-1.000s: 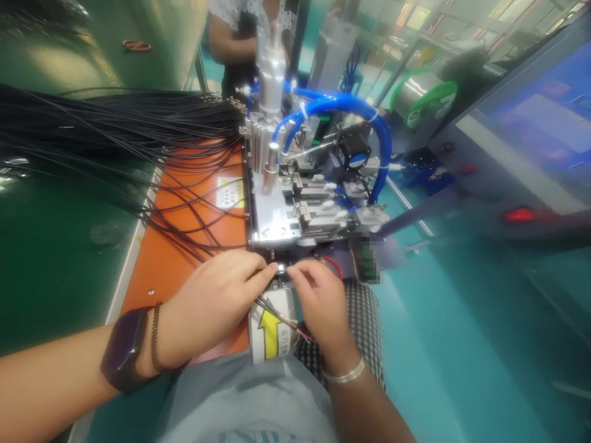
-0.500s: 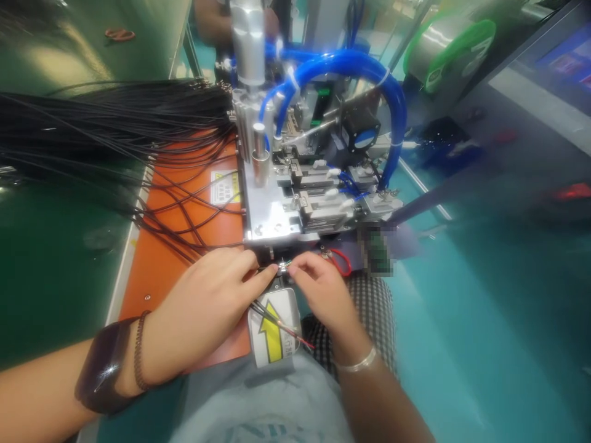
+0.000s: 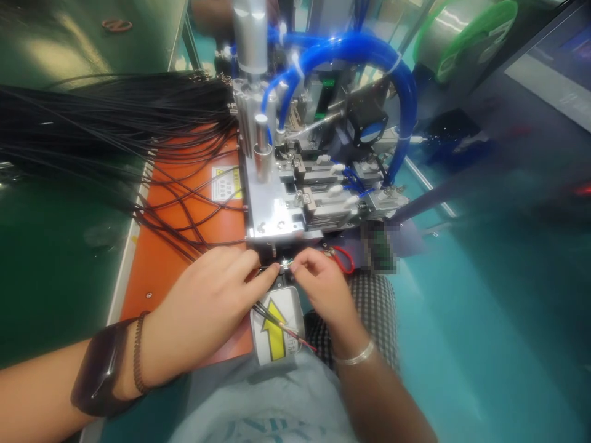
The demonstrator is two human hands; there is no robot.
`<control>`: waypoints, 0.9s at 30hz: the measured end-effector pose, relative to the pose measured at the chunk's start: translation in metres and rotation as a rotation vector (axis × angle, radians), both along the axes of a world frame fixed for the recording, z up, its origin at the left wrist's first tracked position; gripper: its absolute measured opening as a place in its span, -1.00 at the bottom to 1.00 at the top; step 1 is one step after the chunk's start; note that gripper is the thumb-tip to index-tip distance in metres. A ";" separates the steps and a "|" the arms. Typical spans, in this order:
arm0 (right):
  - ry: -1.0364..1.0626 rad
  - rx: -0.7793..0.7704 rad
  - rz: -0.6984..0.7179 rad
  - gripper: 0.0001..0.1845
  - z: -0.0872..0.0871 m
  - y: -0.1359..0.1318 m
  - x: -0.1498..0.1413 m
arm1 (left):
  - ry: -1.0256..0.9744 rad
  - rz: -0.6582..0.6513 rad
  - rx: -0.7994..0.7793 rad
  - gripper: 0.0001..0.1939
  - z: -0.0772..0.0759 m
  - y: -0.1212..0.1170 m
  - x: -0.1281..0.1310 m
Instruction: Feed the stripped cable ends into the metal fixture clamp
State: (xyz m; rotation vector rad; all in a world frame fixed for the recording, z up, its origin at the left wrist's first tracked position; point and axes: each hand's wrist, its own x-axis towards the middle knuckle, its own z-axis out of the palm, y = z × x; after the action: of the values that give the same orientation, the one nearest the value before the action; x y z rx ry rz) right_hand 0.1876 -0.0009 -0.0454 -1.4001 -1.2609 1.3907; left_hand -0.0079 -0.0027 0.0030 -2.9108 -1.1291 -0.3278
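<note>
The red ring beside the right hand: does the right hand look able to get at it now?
Probably yes. The red ring lies just beside the right hand, with nothing visible between them. However, that hand's fingertips are pinching a small metal piece together with the left hand.

A factory assembly line is shown: a metal fixture machine [image 3: 286,203] looped with blue pneumatic hoses [image 3: 369,61] is mounted on a green counter [image 3: 55,246]. A thick bundle of black cables [image 3: 106,117] is spread at 10 o'clock, a green-flanged wire spool [image 3: 462,31] at 1 o'clock.
</note>
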 end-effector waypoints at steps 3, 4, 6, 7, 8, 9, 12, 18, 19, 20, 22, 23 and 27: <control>0.006 0.014 -0.015 -0.91 -0.003 0.000 -0.001 | 0.009 -0.001 0.001 -0.63 0.000 0.000 0.001; 0.013 0.020 -0.023 -0.93 -0.003 0.000 -0.001 | 0.011 0.000 0.003 -0.62 0.000 0.000 0.002; 0.028 0.034 -0.044 -0.95 -0.002 -0.001 -0.001 | 0.020 0.001 0.005 -0.58 -0.001 0.000 0.003; 0.031 0.042 -0.054 -0.94 -0.001 -0.001 -0.001 | 0.025 0.000 0.006 -0.57 -0.001 0.000 0.003; 0.031 0.051 -0.062 -0.91 0.000 -0.002 -0.001 | 0.030 -0.001 0.008 -0.55 -0.001 0.000 0.004; 0.029 0.062 -0.067 -0.89 0.002 -0.002 -0.001 | 0.034 -0.003 0.009 -0.54 -0.001 -0.001 0.004; 0.029 0.096 -0.067 -0.91 0.005 -0.003 -0.002 | 0.045 -0.005 0.013 -0.51 0.000 -0.001 0.004; 0.012 0.141 -0.086 -0.92 0.005 -0.002 -0.003 | 0.082 -0.003 0.027 -0.49 -0.001 -0.002 0.004; 0.001 0.140 -0.090 -0.92 0.005 -0.002 -0.003 | 0.089 -0.001 0.023 -0.48 -0.001 -0.002 0.004; -0.011 0.136 -0.095 -0.92 0.005 -0.002 -0.003 | 0.093 0.001 0.018 -0.47 -0.001 -0.002 0.004; -0.037 0.109 -0.104 -0.91 0.006 -0.002 -0.003 | 0.097 0.002 0.012 -0.45 -0.001 -0.002 0.005; -0.050 0.089 -0.108 -0.90 0.006 -0.002 -0.003 | 0.097 0.002 0.014 -0.45 -0.001 -0.002 0.005; -0.082 0.043 -0.111 -0.89 0.008 -0.002 -0.004 | 0.108 0.010 0.033 -0.48 0.001 -0.003 0.006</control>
State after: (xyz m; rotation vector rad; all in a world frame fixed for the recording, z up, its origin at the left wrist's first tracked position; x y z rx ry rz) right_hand 0.1834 -0.0029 -0.0370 -1.4872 -1.2384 1.2355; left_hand -0.0015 -0.0058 0.0040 -2.8548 -1.1110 -0.1848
